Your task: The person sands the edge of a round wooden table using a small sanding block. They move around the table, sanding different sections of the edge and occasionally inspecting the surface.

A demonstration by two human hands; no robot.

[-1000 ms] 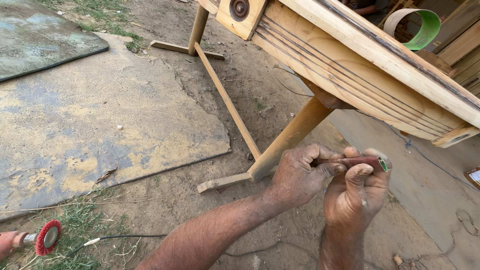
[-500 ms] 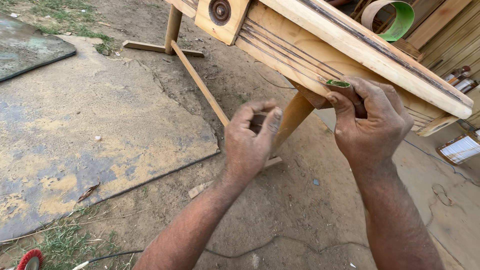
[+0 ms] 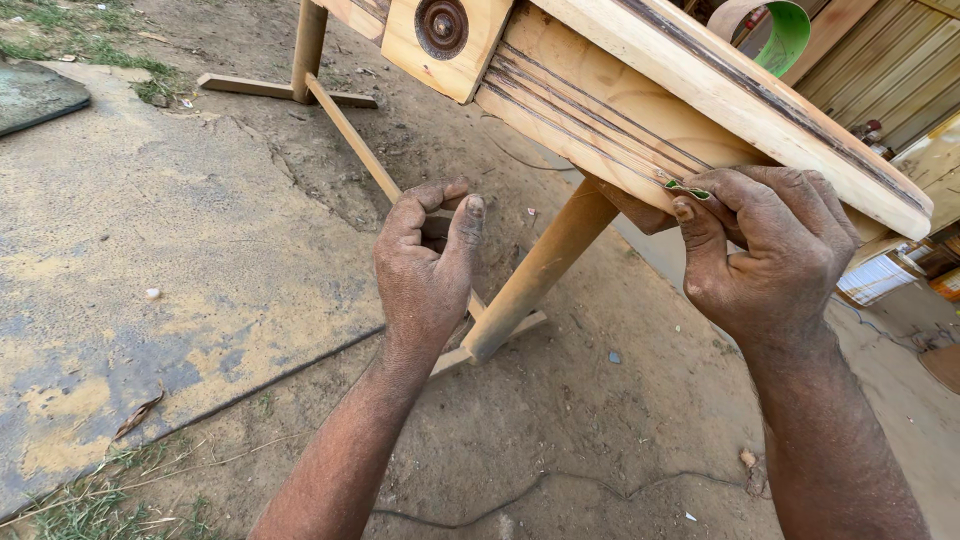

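Holding a small green-tipped object (image 3: 688,188) against the grooved edge of the wooden panel (image 3: 610,120), we take the step in hand to be marking or working that edge; what the object is we cannot tell, since most of it is hidden inside the fist. It sits at the lower edge of the panel, just above the round wooden leg (image 3: 535,275).

Our right hand (image 3: 770,255) is curled tight around the object, thumb and forefinger pinching it at the wood. Our left hand (image 3: 425,265) hangs free, near the panel but apart from it, its fingers bent inward with thumb and forefinger close together. Whether they pinch something small, we cannot tell.

In our judgement, the next move calls for a steady right-hand grip and for the left hand to brace the panel so it does not shift.

A square wooden block with a round rusty fitting (image 3: 442,27) is fixed to the panel further along. A slanted brace (image 3: 350,135) runs down to a second leg (image 3: 308,45). Below lie a stained concrete slab (image 3: 150,260), bare earth and a thin cable (image 3: 560,480).
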